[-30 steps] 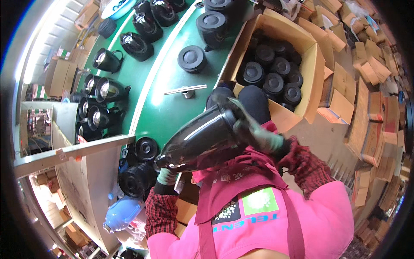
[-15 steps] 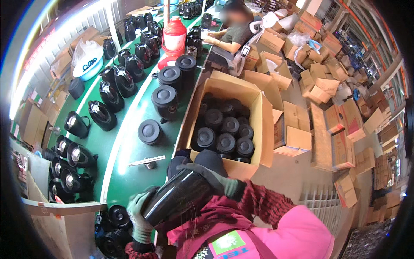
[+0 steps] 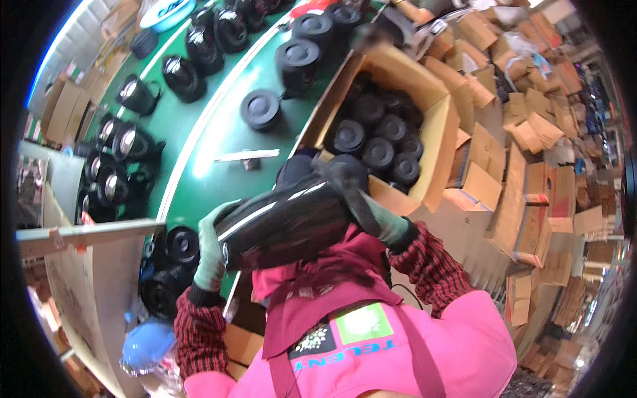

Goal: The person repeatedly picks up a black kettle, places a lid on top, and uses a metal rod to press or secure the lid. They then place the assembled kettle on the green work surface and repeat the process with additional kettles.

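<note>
A glossy black cylindrical jug body (image 3: 285, 229) lies almost level in front of my chest, gripped at both ends. My left hand (image 3: 212, 245), in a pale green glove, is closed round its left end. At the other end, my right hand (image 3: 363, 199), gloved in green and dark grey, wraps over the top. The grip hides both ends of the jug body in part, and motion blurs it. Just beyond it, on the green worktable (image 3: 206, 189), a thin pale strip (image 3: 247, 156) rests on a small dark piece.
An open carton (image 3: 434, 159) of several black round-topped containers stands right of the table. Black jugs (image 3: 182, 78) line the table's far left, and a black round-topped container (image 3: 260, 109) stands nearer. A blue plastic item (image 3: 147, 346) is at lower left. Cardboard boxes (image 3: 478, 176) crowd the right.
The jug body has turned from a steep slant to nearly level, still between both hands. My view has tilted down, so the table and carton appear higher and the seated co-worker is mostly out of view.
</note>
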`<action>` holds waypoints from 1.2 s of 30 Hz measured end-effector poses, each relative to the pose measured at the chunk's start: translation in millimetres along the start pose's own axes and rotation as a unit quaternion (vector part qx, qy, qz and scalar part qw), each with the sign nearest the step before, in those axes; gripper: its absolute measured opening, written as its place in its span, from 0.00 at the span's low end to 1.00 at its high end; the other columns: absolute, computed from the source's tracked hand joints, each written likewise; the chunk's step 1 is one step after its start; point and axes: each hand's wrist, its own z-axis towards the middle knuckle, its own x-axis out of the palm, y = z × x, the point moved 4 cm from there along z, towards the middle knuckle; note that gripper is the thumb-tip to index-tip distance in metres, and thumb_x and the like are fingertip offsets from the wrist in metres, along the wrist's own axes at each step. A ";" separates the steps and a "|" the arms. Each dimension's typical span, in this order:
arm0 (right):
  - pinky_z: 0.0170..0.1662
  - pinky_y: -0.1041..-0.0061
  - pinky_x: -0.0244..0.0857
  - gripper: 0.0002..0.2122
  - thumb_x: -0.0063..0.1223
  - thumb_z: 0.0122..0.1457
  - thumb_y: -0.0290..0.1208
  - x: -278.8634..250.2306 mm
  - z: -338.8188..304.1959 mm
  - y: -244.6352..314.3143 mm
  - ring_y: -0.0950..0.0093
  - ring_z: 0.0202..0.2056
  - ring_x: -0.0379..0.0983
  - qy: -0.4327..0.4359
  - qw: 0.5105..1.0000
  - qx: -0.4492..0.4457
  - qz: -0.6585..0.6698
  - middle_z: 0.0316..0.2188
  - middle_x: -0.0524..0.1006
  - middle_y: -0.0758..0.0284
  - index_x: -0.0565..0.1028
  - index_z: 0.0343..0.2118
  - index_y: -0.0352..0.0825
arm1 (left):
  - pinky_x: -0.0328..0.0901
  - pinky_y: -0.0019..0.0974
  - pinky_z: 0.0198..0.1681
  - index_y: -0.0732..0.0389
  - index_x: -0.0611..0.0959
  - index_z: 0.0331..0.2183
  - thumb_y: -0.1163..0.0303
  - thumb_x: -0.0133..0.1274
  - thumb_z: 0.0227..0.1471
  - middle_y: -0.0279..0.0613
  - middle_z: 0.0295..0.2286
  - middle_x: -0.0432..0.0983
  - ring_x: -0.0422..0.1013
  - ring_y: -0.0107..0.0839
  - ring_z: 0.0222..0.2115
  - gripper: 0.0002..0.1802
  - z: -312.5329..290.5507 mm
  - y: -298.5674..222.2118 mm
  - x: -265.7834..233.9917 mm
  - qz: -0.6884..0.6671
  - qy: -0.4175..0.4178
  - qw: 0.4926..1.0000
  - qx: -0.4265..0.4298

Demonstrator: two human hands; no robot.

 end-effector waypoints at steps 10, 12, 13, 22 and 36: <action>0.63 0.71 0.60 0.25 0.39 0.71 0.42 -11.6 10.6 -41.7 0.71 0.58 0.68 0.034 0.976 -0.216 -0.012 0.59 0.71 0.61 0.63 0.65 0.30 | 0.71 0.42 0.45 0.66 0.83 0.41 0.64 0.65 0.40 0.50 0.36 0.81 0.79 0.48 0.38 0.25 36.8 -69.1 24.6 0.180 0.023 0.983 -0.002; 0.60 0.73 0.63 0.24 0.41 0.71 0.40 -30.3 20.6 -52.7 0.72 0.56 0.71 0.032 0.987 -0.142 0.066 0.58 0.73 0.62 0.64 0.64 0.30 | 0.70 0.41 0.46 0.65 0.83 0.43 0.65 0.65 0.39 0.53 0.37 0.81 0.78 0.50 0.40 0.27 40.5 -80.6 28.8 0.210 0.031 0.977 0.005; 0.59 0.73 0.65 0.23 0.40 0.71 0.38 -39.3 19.3 -56.3 0.72 0.56 0.71 0.009 0.987 -0.121 0.108 0.58 0.72 0.62 0.65 0.63 0.29 | 0.70 0.40 0.48 0.66 0.83 0.45 0.65 0.65 0.39 0.53 0.39 0.81 0.78 0.50 0.41 0.28 43.5 -82.7 32.4 0.206 0.035 0.978 0.006; 0.62 0.68 0.64 0.22 0.51 0.66 0.32 -81.0 1.5 -62.8 0.69 0.57 0.69 -0.099 0.931 -0.233 -0.263 0.57 0.72 0.62 0.67 0.61 0.32 | 0.55 0.55 0.62 0.56 0.78 0.53 0.54 0.71 0.34 0.48 0.53 0.69 0.64 0.49 0.56 0.42 38.8 -146.5 74.5 0.246 -0.038 0.942 0.226; 0.64 0.62 0.60 0.24 0.48 0.65 0.41 -116.7 -12.2 1.3 0.68 0.60 0.65 -0.051 0.980 -0.152 -0.121 0.60 0.70 0.61 0.68 0.61 0.35 | 0.60 0.55 0.52 0.50 0.87 0.36 0.46 0.68 0.37 0.38 0.48 0.71 0.66 0.50 0.50 0.25 -23.7 -73.6 126.9 0.262 -0.035 0.922 0.284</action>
